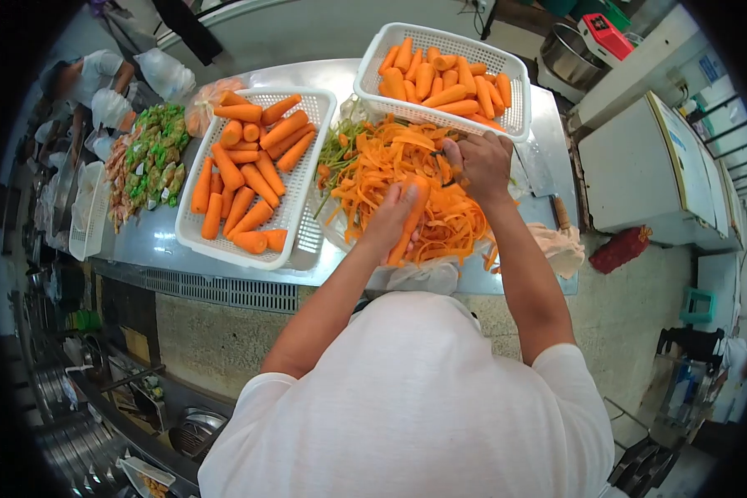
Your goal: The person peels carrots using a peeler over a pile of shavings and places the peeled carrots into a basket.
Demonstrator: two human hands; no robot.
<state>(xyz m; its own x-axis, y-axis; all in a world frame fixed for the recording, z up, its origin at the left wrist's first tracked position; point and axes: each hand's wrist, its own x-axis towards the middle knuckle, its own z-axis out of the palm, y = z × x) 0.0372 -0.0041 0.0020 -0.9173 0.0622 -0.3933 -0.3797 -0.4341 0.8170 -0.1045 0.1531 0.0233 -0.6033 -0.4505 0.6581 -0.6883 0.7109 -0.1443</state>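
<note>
Person in white T-shirt (407,390) at a metal table (149,246) in a busy kitchen, w/ a carrot (415,214) in the L hand (390,217), fingers wrapped round it & thumb pressed along the side. The carrot sits just above a big heap of peels (394,153), tilted, one end twd the person, the other twd the far side of the table. R hand (481,164), near the carrot's far end, has its fingers curled tight round a small dark tool (450,173), type hard to tell, mostly hidden by the hand. Green stalks (332,153) edge the heap on the L. Two white baskets of carrots flank the work: the L basket (309,239) & the far basket (382,100), the latter just beyond the peels. On the R side of the table, a broad-bladed knife (541,176) w/ wooden handle lies near a crumpled pale cloth (560,251). Farther L, a pile of green-and-pink packs (153,158), approx. at table's end, contents unclear; co-worker in white (100,76) behind. Red sack (621,249) on floor, R, nr. a white cabinet (635,166).
</note>
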